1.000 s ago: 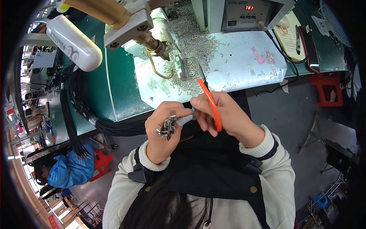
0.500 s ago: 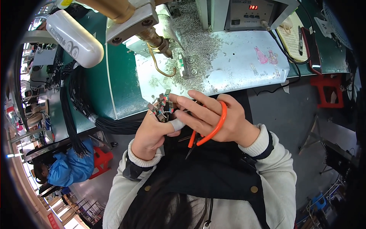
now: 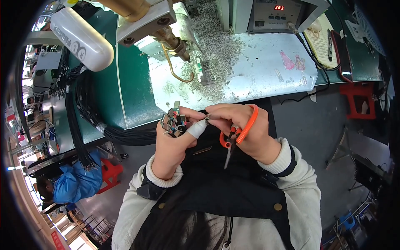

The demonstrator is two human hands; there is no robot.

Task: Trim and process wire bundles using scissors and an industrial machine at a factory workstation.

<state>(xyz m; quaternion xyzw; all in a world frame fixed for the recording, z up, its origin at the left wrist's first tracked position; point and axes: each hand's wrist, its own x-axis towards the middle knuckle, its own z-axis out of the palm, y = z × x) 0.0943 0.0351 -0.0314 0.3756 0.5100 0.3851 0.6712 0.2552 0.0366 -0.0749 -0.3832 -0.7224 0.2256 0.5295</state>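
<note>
My left hand (image 3: 173, 146) is closed round a bunch of small metal cable connectors (image 3: 174, 121) with coloured wires, which stick up between thumb and fingers. White tape wraps its thumb. My right hand (image 3: 256, 135) carries orange-handled scissors (image 3: 251, 125); one handle loops over the fingers and the dark blades point down toward my lap. The fingertips of both hands meet, pinching a tiny metallic piece too small to name. A thick bundle of black cables (image 3: 129, 136) runs along the bench edge up to my left wrist, where it passes out of sight.
Ahead stands a soldering machine with a brass-coloured nozzle (image 3: 179, 48) over a metal plate (image 3: 266, 68) strewn with small metal bits. A control box (image 3: 275, 18) with a red display is behind it. A notebook (image 3: 323, 43) lies right; a person in blue (image 3: 79, 181) sits left.
My right fingers have drawn together into a pinch against the left fingertips. The scissors have swung slightly right, and the left hand has turned a little with the connectors.
</note>
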